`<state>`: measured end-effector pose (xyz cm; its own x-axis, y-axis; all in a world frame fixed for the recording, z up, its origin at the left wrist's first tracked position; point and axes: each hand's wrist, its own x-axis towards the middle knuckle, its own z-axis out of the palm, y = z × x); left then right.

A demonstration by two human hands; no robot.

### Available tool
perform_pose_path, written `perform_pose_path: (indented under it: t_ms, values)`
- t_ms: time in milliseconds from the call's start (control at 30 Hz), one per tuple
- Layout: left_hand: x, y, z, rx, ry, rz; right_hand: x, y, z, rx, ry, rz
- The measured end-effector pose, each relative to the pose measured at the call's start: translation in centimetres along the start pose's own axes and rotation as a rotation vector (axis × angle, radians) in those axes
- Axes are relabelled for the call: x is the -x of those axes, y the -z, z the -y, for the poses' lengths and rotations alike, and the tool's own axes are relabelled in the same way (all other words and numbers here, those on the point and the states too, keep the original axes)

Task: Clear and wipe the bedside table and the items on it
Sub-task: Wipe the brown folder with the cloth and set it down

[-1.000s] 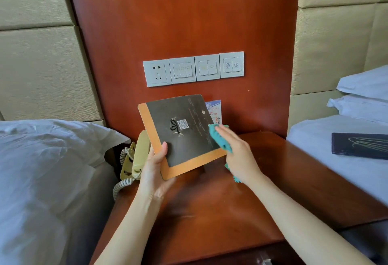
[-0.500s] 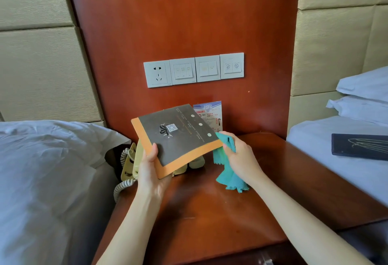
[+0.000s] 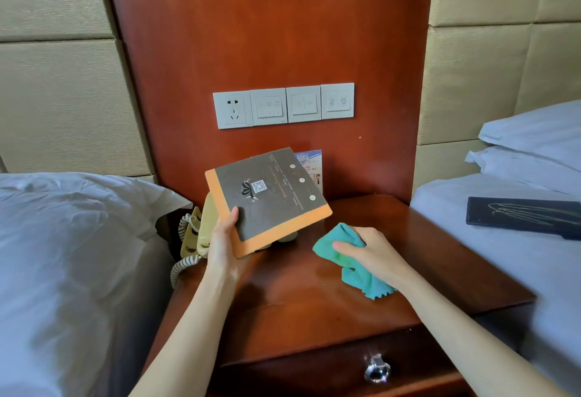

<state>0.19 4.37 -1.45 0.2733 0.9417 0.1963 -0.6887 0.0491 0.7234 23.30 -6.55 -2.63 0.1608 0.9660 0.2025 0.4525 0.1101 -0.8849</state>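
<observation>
Drawer (image 3: 361,365) with chrome knob (image 3: 377,371) at bottom centre, closed. Above it, bare table (image 3: 298,302) top, glossy, mid-frame.

Right hand (image 3: 371,255), right of centre: fingers curled round bunched teal cloth (image 3: 352,258), palm down, pressing it onto the wood. Probably placed so for wiping the cleared patch; loose tail trailing toward lower right.

Left hand (image 3: 224,245), left of centre: thumb on top, fingers underneath, pinching lower left corner of card (image 3: 267,198). Card dark with orange border, held tilted and clear of the top, likely to keep it out of the cloth's way.

Partly hidden beneath card: cream phone (image 3: 201,230), coiled cord hanging off left edge, not yet moved. Behind card, against the back panel: leaflet (image 3: 311,163) standing upright.

Higher, centre: switches (image 3: 283,107). Left and right edges: beds; dark folder (image 3: 522,215) lying on right one, seemingly parked there off the table.
</observation>
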Motion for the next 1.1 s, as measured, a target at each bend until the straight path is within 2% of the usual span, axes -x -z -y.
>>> perform_pose_path:
  t_ms: [100, 333, 400, 567, 667, 800, 867, 967, 1100]
  values:
    - [0.4, -0.3, -0.1, 0.009, 0.028, -0.007, 1.4, 0.8, 0.0, 0.036, -0.004, 0.116]
    - [1.3, -2.2, 0.3, -0.048, -0.005, 0.056, 2.2, 3.9, 0.9, 0.372, 0.009, 0.168]
    - [1.4, -3.1, 0.3, -0.107, -0.016, 0.087, 2.2, 5.1, 1.7, 0.209, -0.019, 0.233]
    - [1.6, -5.1, 0.4, -0.212, -0.011, 0.139, 1.2, 6.2, 4.2, -0.495, 0.096, 0.312]
    - [1.5, -6.1, 0.3, -0.257, 0.021, 0.174, 0.5, 6.2, 5.1, -0.715, 0.088, 0.236]
    - [0.5, -6.5, 0.4, -0.345, 0.014, 0.162, -0.4, 6.3, 5.4, -0.686, 0.069, 0.118]
    - [-0.1, -6.6, 0.5, -0.474, -0.037, 0.146, -0.6, 6.3, 5.4, -0.672, 0.074, 0.076]
    - [-0.7, -6.9, 0.5, -0.650, -0.077, 0.122, -0.7, 6.1, 5.5, -0.530, 0.165, -0.068]
    - [-1.1, -6.6, 0.1, -0.836, -0.126, 0.037, -1.4, 6.0, 5.0, -0.193, 0.243, -0.304]
